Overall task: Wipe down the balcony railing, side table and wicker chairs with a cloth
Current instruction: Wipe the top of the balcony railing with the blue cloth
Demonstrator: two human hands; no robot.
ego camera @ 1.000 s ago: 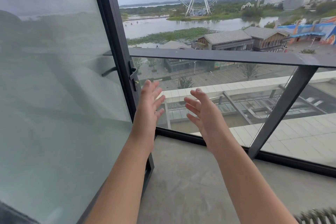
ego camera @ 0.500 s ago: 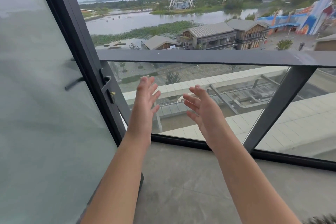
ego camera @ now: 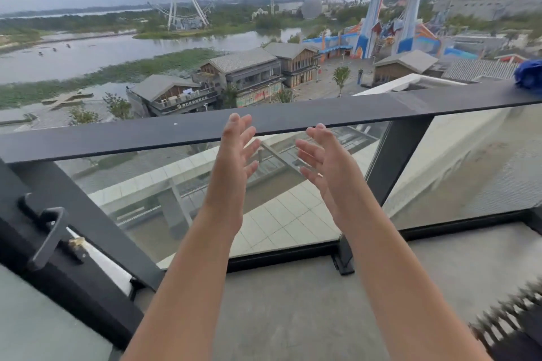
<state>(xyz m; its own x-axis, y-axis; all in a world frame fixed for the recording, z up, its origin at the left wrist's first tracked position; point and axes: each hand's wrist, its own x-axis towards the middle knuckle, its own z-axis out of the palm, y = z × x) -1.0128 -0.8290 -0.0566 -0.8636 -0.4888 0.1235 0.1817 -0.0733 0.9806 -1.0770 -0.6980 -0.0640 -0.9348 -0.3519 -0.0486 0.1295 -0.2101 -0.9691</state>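
Note:
A dark flat-topped balcony railing (ego camera: 146,135) runs across the view above glass panels. A blue cloth (ego camera: 529,75) lies on the rail at the far right edge, partly cut off. My left hand (ego camera: 234,155) and my right hand (ego camera: 325,161) are raised side by side in front of the rail, palms facing each other, fingers straight and spread, holding nothing. Their fingertips overlap the rail in the view; I cannot tell if they touch it. A dark wicker chair (ego camera: 516,319) shows at the bottom right corner, mostly cut off.
A dark door frame with a handle (ego camera: 47,231) and frosted glass stands at the left. A slanted railing post (ego camera: 393,161) stands right of my hands. Grey concrete floor (ego camera: 293,302) lies under my arms. Beyond the glass is a long drop to roofs and water.
The view has swung to the right and closer to the rail. The door has slid to the left edge, and the blue cloth has come into view. Both hands stay raised and empty.

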